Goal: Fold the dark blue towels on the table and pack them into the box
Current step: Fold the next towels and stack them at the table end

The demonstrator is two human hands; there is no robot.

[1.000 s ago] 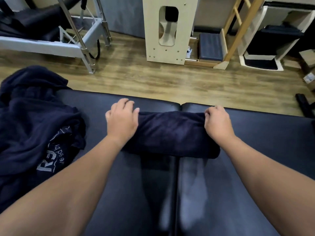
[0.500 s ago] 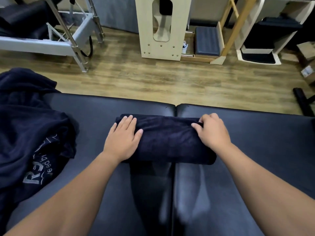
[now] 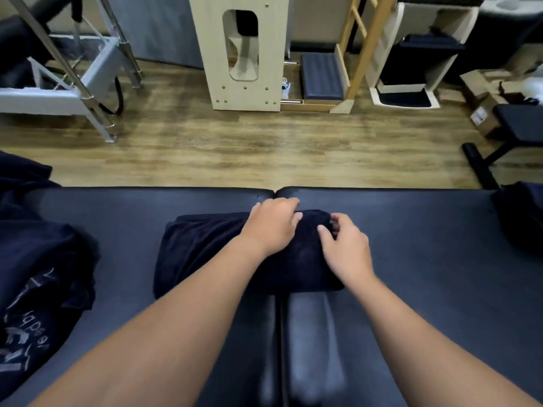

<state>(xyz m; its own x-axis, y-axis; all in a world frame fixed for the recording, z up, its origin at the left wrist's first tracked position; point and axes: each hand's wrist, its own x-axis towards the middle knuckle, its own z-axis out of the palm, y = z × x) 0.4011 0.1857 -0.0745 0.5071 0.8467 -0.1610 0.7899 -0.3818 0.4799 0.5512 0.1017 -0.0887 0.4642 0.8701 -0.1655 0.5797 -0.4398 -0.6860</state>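
A folded dark blue towel [image 3: 205,248] lies as a thick bundle across the middle seam of the black padded table [image 3: 426,245]. My left hand [image 3: 273,227] rests on its right half, with the fingers curled over the far edge. My right hand [image 3: 346,251] is just beside it at the towel's right end, thumb and fingers pinching the fabric near the far corner. Both forearms reach in from the near side and hide part of the towel's front edge. The towel's left half lies uncovered.
A loose heap of dark blue towels with pale lettering [image 3: 41,274] covers the table's left end. More dark fabric [image 3: 520,218] shows at the right edge. Beyond the table are wood floor, a pale wooden unit [image 3: 244,54], a metal frame [image 3: 88,92] and cardboard boxes [image 3: 484,113].
My left hand has crossed from the towel's left end to its right half, next to my right hand. My right hand has shifted slightly and now pinches the end. The view has tilted.
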